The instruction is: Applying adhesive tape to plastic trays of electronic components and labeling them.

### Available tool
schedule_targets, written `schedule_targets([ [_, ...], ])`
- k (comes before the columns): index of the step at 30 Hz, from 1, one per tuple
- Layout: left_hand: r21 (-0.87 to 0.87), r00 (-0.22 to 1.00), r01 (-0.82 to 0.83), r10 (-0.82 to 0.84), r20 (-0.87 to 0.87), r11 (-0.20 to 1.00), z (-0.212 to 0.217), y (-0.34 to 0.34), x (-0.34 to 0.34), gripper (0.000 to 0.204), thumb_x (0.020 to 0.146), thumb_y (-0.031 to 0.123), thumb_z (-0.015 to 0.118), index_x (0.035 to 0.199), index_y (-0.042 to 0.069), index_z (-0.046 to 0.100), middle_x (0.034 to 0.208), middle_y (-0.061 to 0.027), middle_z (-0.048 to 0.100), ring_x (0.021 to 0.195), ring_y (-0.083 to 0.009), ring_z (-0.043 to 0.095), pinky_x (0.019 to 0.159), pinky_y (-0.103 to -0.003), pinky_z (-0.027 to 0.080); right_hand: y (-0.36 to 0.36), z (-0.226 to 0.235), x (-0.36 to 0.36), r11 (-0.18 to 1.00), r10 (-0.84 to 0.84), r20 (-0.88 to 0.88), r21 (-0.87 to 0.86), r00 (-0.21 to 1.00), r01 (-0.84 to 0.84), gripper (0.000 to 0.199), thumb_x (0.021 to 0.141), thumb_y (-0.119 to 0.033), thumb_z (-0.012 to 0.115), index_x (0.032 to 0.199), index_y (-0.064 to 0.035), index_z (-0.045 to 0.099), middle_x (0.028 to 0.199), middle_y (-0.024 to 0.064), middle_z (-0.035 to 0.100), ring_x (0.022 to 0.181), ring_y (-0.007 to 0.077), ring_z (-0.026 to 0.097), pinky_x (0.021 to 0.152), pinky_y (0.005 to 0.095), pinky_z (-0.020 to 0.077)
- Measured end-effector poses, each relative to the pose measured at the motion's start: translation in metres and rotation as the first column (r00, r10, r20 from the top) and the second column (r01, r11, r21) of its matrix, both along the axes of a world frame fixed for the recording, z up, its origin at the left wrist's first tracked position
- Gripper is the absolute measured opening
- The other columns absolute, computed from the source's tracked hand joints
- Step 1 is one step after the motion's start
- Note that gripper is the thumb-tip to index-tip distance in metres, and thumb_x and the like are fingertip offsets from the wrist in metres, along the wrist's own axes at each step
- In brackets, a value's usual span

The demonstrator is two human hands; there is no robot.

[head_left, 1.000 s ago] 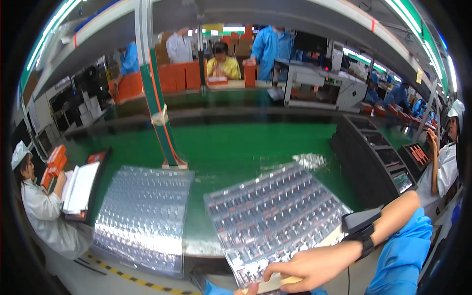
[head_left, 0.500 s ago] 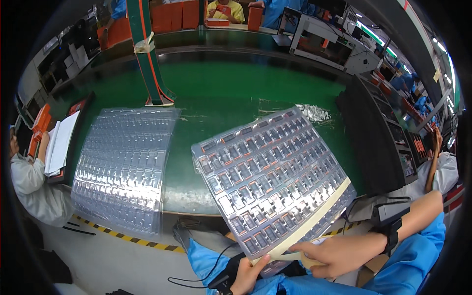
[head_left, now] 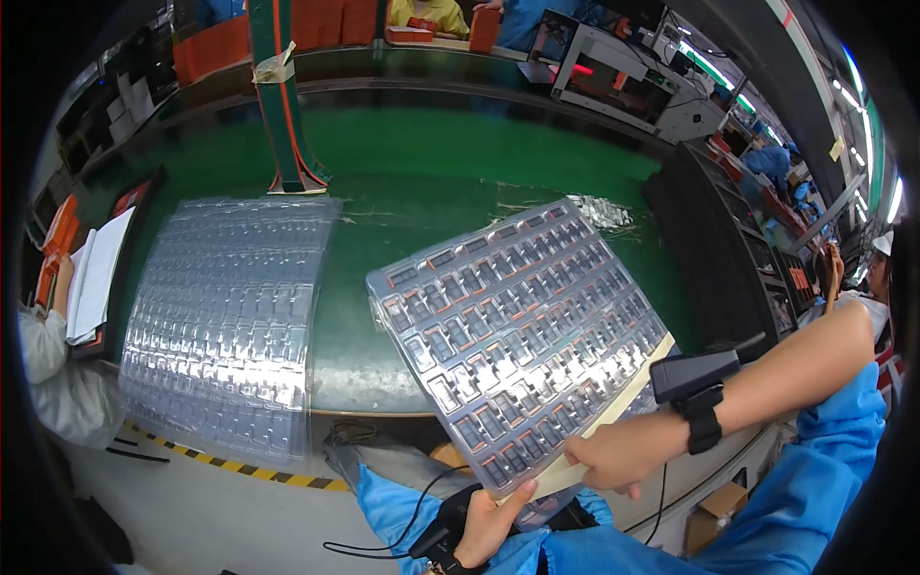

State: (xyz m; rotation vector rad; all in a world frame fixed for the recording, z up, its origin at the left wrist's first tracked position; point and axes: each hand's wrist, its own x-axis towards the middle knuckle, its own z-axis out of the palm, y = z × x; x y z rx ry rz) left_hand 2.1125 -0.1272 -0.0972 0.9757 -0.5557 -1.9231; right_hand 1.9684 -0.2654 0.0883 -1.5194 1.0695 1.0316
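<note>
**A:** Count it off for me. What's in hand?

**B:** One filled tray (head_left: 517, 335), a clear blister sheet with rows of small dark parts seated in its pockets, too many and too small to count. It's tilted, lifted over the near edge of the green bench (head_left: 422, 163). Both hands are on its near corner: the right hand (head_left: 623, 455) pinches the edge from above, with a pale backing board showing under that edge, and the left hand (head_left: 489, 522) cups it from below, fingers curled up against the underside.

**A:** Other trays?

**B:** One more spot: the empty trays (head_left: 225, 316), clear, lying flat to the left and hanging past the bench edge. It looks like a stack, but I can't tell how many sheets.

**A:** What's around them?

**B:** One green post (head_left: 278, 96) standing on the bench behind the empties. A crumpled bit of clear wrap (head_left: 609, 211) just beyond the held tray. One black rack (head_left: 728, 240) to the right. At far left, a seated person's white sleeve (head_left: 43, 355) beside an open notebook (head_left: 96, 273). A black wristband (head_left: 700, 422) sits on the right forearm.
</note>
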Motion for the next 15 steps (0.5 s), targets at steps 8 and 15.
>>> schedule_targets([
  [8,-0.009,0.993,-0.014,0.015,0.120,1.000,0.005,-0.003,0.004,0.027,0.091,0.017,0.070,0.107,-0.005,0.069,0.096,-0.0094,0.072,0.086,-0.0102,0.063,0.077,-0.027,0.051,-0.017,-0.001,0.016,0.958,0.269,-0.029,-0.090,0.963,-0.271,0.038,0.098,-0.033,0.039,0.096,-0.0045,0.064,0.055,0.0052,0.061,0.056,0.0211,0.066,0.060,0.0371,0.0516],
  [15,0.032,0.998,-0.059,0.059,0.010,0.998,0.006,0.001,0.005,0.028,0.093,0.018,0.064,0.110,-0.005,0.066,0.101,-0.0066,0.069,0.087,-0.0117,0.061,0.075,-0.026,0.049,-0.017,-0.024,0.012,0.927,0.334,-0.052,-0.165,0.941,-0.338,0.042,0.101,-0.036,0.039,0.096,-0.0062,0.067,0.053,0.0056,0.061,0.058,0.0232,0.067,0.060,0.0400,0.0519],
])
